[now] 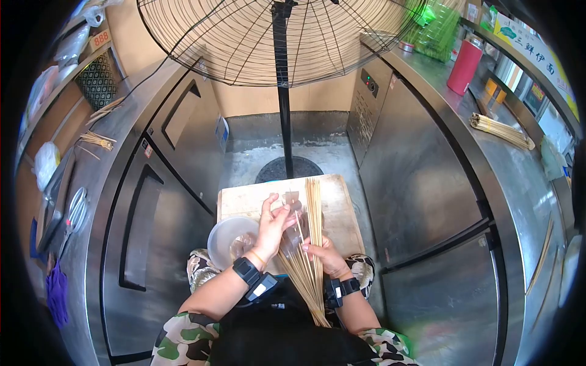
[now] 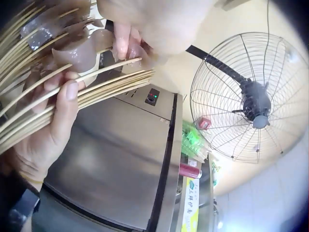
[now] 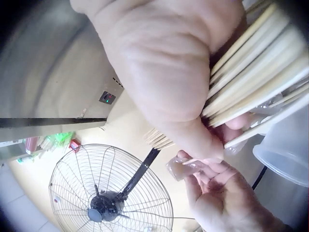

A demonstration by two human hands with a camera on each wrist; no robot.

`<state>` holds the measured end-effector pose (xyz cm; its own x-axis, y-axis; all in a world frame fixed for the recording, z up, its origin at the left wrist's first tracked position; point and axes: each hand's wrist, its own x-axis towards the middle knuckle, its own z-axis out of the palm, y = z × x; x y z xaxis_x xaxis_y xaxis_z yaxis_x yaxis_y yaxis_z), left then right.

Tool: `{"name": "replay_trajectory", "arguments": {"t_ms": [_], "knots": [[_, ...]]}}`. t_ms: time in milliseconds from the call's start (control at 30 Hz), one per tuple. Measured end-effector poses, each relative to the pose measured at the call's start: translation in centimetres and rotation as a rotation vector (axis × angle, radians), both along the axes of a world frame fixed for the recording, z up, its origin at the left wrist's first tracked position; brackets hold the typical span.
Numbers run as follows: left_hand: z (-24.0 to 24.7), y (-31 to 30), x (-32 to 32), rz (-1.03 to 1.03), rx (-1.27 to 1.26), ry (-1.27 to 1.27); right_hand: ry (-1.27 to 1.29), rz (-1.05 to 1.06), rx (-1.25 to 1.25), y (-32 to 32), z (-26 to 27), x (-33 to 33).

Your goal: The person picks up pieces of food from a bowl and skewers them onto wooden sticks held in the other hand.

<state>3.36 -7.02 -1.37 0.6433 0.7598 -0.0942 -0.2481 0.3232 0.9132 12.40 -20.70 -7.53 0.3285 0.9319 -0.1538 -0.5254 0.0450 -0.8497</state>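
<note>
My left hand [image 1: 270, 230] pinches a greyish, translucent, wet-looking slice of food [image 3: 178, 169] between thumb and fingers. A single bamboo skewer [image 2: 104, 71] points from my right hand [image 1: 329, 257] to this slice, its tip at the slice in the right wrist view. The right hand also grips a thick bundle of bare skewers [image 1: 314, 210], its thumb lying along them. More skewers [image 1: 297, 268] fan out beside the bundle, over the lap. Several similar slices [image 2: 77, 52] sit on skewers in the left wrist view.
Under the hands is a pale board [image 1: 351, 210], with a translucent plastic bowl [image 1: 215, 238] at its left. A standing fan [image 1: 282, 67] rises beyond. Steel counters flank both sides, holding scissors [image 1: 76, 210], a skewer bundle [image 1: 502, 130] and a red flask [image 1: 465, 66].
</note>
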Motion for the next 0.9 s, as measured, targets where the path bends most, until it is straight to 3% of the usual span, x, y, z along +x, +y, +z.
{"name": "replay_trajectory", "arguments": {"t_ms": [133,233,333,467,633,733,900], "knots": [[-1.8,0.4,-0.2,-0.024,0.155,0.063,-0.013,-0.024,-0.03,-0.1,0.4,-0.4],[-0.8,0.5,-0.7,0.045,0.634,0.282,0.006,-0.026,-0.037,-0.1,0.5,-0.6],[2.4,-1.1,-2.5,-0.139,1.248,0.604,-0.011,-0.093,-0.057,-0.4,0.3,-0.6],[0.0,-2.6,-3.7,-0.239,1.458,0.433,-0.022,-0.137,-0.02,-0.4,0.2,-0.7],[-3.9,-1.6,-3.4,-0.323,0.847,0.5,-0.212,-0.187,-0.094,-0.1,-0.1,-1.1],[-6.1,-1.0,-3.1,-0.35,0.862,0.573,-0.114,-0.273,-0.111,0.3,1.2,-1.9],[-7.5,-0.1,-2.4,-0.44,0.942,0.63,0.238,0.038,-0.1,-0.2,-0.1,-0.5]]}}
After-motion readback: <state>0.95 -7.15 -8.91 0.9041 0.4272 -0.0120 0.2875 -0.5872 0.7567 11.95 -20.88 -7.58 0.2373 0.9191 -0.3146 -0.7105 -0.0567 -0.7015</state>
